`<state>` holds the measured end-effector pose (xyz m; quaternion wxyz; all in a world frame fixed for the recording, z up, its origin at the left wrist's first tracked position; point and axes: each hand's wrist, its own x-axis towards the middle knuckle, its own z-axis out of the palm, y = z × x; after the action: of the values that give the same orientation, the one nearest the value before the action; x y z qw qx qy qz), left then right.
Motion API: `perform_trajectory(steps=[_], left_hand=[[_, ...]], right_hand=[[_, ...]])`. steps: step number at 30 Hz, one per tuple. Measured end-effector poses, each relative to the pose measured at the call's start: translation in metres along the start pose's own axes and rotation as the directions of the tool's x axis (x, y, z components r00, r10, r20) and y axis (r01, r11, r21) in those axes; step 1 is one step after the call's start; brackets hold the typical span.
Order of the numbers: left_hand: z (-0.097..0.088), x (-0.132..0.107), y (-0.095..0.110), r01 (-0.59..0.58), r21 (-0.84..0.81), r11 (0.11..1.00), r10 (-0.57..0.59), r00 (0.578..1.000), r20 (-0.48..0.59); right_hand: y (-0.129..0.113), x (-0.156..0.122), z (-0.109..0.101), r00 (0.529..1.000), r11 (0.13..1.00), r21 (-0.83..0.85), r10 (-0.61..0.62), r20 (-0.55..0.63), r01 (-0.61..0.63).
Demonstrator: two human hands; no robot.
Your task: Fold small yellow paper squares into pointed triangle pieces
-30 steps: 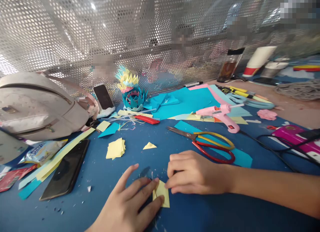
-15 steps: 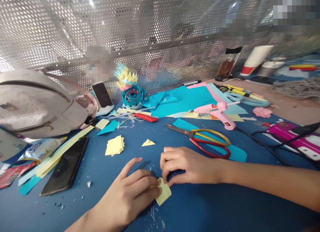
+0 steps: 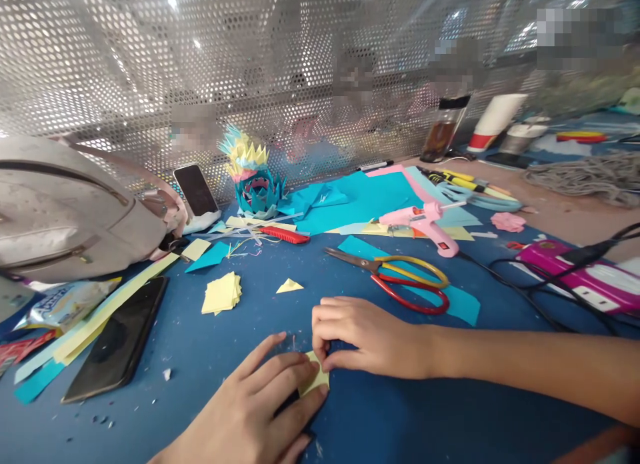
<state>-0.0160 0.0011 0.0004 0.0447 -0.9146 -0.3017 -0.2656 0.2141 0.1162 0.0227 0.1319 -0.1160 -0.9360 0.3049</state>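
Observation:
A small yellow square of paper [image 3: 318,380] lies on the blue table, partly covered by my fingers. My left hand [image 3: 260,397] presses it down with the fingertips, index finger lifted and apart. At the paper's upper right edge, my right hand [image 3: 355,337] pinches with thumb and fingers. Beyond them sits a small folded yellow triangle [image 3: 289,286], and to its left a stack of yellow paper squares [image 3: 221,293]. Scissors [image 3: 400,277] with one yellow and one red handle rest past my right hand, partly on a blue paper strip [image 3: 463,306].
A pink glue gun [image 3: 425,225] and its cord lie at right, near a magenta power strip [image 3: 570,274]. A red cutter [image 3: 285,235] and a folded-paper model [image 3: 256,184] stand farther back. At left are a dark phone [image 3: 117,341], paper strips and a backpack [image 3: 75,211].
The view has shifted slightly, so objects sit a little more to the left. My left fingers have spread and moved over the paper, covering more of it. My right hand still pinches its edge.

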Motion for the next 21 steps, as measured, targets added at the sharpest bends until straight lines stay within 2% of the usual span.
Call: perform_trajectory(steps=[5,12,21], left_hand=[[0.0001,-0.0006,-0.0011,-0.007,-0.005,1.0,0.007,1.0,0.002],[-0.0019,0.0001,-0.0008,-0.049,0.009,0.999,0.049,0.999,-0.011],[-0.0041,0.0016,-0.0015,-0.043,0.022,0.999,0.041,0.997,0.069]], right_hand=[[-0.0093,-0.0004,0.0019,0.999,0.994,-0.104,0.046,-0.006,-0.046],[-0.0119,-0.0019,0.0025,0.999,0.977,-0.212,0.041,0.022,-0.036],[-0.0116,-0.0029,0.0043,1.0,0.976,-0.216,0.015,0.007,-0.013]])
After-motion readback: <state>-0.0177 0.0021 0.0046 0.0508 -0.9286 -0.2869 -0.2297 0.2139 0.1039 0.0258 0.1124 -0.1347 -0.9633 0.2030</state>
